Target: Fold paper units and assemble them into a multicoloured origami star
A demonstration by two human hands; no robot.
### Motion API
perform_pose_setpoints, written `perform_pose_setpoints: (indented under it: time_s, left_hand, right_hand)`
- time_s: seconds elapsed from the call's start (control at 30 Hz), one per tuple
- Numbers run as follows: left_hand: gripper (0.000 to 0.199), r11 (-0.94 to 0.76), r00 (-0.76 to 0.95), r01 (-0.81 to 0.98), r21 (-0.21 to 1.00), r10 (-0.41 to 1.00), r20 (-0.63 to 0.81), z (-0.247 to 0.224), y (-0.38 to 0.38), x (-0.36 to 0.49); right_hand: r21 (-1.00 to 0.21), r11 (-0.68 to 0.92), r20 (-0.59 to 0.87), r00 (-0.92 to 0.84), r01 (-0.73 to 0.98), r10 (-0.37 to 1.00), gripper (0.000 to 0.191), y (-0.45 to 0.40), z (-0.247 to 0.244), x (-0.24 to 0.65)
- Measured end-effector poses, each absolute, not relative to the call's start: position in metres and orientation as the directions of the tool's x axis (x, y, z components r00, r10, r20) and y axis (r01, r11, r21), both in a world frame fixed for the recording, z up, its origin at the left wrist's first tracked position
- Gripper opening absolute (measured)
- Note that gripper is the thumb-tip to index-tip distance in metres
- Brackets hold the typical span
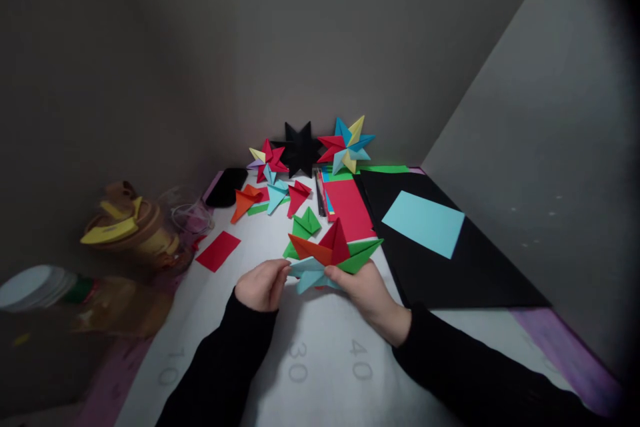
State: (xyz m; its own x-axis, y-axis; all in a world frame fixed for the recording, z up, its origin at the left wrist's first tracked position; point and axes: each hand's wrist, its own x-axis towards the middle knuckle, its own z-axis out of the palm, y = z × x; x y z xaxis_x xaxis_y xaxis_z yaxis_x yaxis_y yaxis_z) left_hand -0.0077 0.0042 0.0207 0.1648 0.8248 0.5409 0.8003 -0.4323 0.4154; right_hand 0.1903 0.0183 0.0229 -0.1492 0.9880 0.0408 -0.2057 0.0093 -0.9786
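Note:
A partly assembled paper star (pixel 334 247) with orange, red, green and light blue points is held above the white surface. My left hand (pixel 263 283) pinches a light blue point at the star's left side. My right hand (pixel 367 290) grips the star from the right, its thumb on the light blue part and the green point beside it. Just behind the star lies a folded green piece (pixel 307 222). Further back are folded orange (pixel 246 200), light blue (pixel 277 195) and red (pixel 299 196) pieces.
Finished stars, including a black one (pixel 299 150), lean on the back wall. Red paper sheets (pixel 347 208) lie behind my hands. A black board (pixel 425 280) on the right bears a light blue sheet (pixel 425 223). A phone (pixel 227 187), a red rectangle (pixel 219 251) and a jar (pixel 43 288) are left.

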Motion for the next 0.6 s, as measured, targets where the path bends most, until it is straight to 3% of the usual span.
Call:
perform_pose_setpoints:
  time_s: [0.17,0.27,0.5,0.6]
  left_hand:
    - [0.034,-0.175,0.016,0.782,0.598,0.965,0.262,0.0259,0.0086,-0.0030]
    - [0.036,-0.085,-0.018,0.772,0.630,0.988,0.156,0.0243,0.0102,-0.0032]
    - [0.029,-0.244,0.078,0.714,0.657,0.959,0.271,0.0207,0.0112,-0.0056]
    - [0.029,-0.237,0.011,0.661,0.712,0.952,0.307,0.0212,0.0118,-0.0033]
  right_hand:
    - [-0.978,-0.102,-0.057,-0.239,-0.183,0.969,0.037,0.0168,0.0241,0.1894]
    - [-0.959,-0.204,-0.137,-0.312,-0.195,0.940,0.033,0.0152,0.0223,0.1881]
    - [-0.950,-0.213,-0.137,-0.310,-0.227,0.941,0.029,0.0157,0.0236,0.1865]
    - [-0.950,-0.221,-0.138,-0.338,-0.220,0.931,0.028,0.0150,0.0265,0.1859]
